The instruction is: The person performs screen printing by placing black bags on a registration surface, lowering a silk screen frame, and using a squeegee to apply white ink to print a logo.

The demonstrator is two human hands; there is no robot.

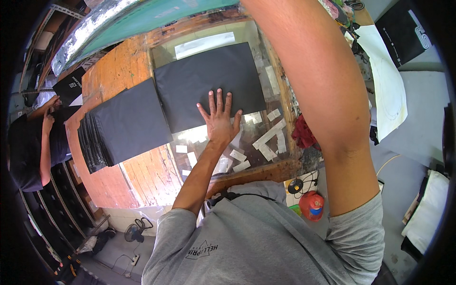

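Note:
My left hand (221, 118) lies flat with fingers spread on a smooth black rectangular sheet (209, 80), which looks like a flat bag or pouch. That sheet rests on a glass panel (223, 164) set in a wooden table. Just left of it is a fanned stack of similar black sheets (128, 123), its edge meeting the sheet under my hand. My right arm (323, 71) reaches up past the top edge, so the hand is out of sight. Beyond the table a tilted screen frame (156, 21) with teal mesh and a silvery edge is partly visible.
Pieces of pale tape (268, 137) are stuck on the glass. A dark red cloth (304, 133) sits at the table's right edge. At far left another person (28, 147) handles a black printed piece (70, 87). A red container (312, 205) and a fan (135, 231) stand below.

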